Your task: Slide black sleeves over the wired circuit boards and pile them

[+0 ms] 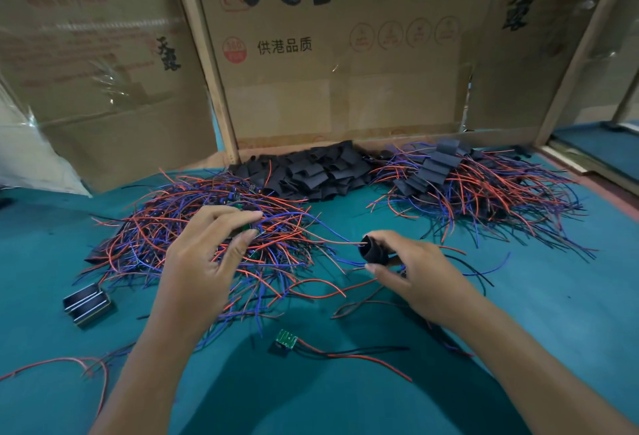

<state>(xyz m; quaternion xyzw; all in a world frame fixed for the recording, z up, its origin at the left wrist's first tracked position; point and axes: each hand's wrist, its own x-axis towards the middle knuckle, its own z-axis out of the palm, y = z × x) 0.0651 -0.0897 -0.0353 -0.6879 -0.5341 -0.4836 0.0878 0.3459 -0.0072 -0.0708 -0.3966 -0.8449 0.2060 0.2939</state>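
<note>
My left hand (pixel 211 251) pinches a small green circuit board (pixel 249 227) above a heap of red and blue wired boards (pixel 193 227). Its red wire runs right into the open mouth of a black sleeve (pixel 373 250), which my right hand (pixel 408 274) holds between thumb and fingers. A heap of empty black sleeves (pixel 311 172) lies at the back centre. At the back right sits a pile of sleeved boards (pixel 449 185) with wires fanning out. One loose green board (pixel 286 340) with red and black wires lies near the front.
Cardboard boxes (pixel 328 54) wall off the back of the teal table (pixel 536 313). A small metal holder (pixel 88 303) sits at the left. Stray red wires (pixel 62 363) trail at the front left. A plastic bag (pixel 31 154) leans at the far left.
</note>
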